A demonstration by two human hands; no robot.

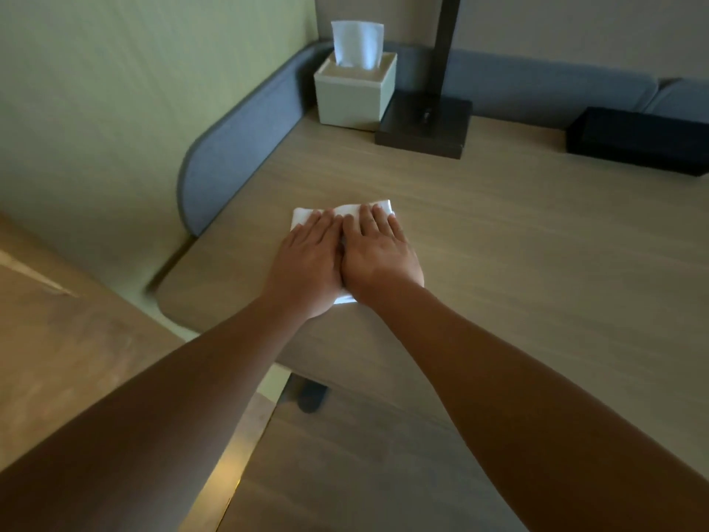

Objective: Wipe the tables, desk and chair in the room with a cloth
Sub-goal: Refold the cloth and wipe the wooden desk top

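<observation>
a white cloth is spread on the desk, near its left front corner. it is pressed flat under the left hand and the right hand, laid side by side and touching, palms down, fingers straight and together; nothing is gripped. beyond the cloth, at the desk's back left corner, a tissue box is seen, with a lamp base just beside it and a black box further right.
</observation>
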